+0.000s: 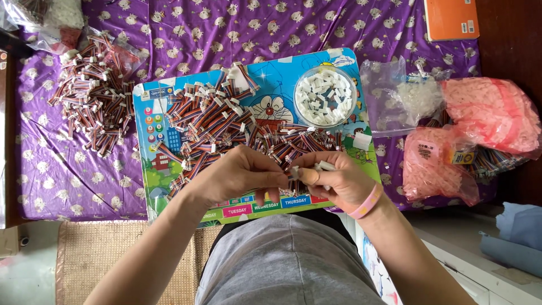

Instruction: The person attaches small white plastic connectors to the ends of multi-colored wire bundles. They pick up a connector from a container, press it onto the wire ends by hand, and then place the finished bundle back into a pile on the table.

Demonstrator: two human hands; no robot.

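Purple cloth with a small animal print covers the surface, and on it, in the middle of the frame, lies a bright blue cartoon board. Low in the centre the left hand and the right hand meet over the board's lower edge, fingers of both pressed together on a short striped wire lead with a white plug end (the right thumb lies flat across it). A pink band circles the right wrist. Above the hands a loose heap of the same leads spreads over the board, and a round clear tub of white connectors sits at the board's upper right. Another pile of leads lies at the upper left, while pink plastic bags fill the right side.
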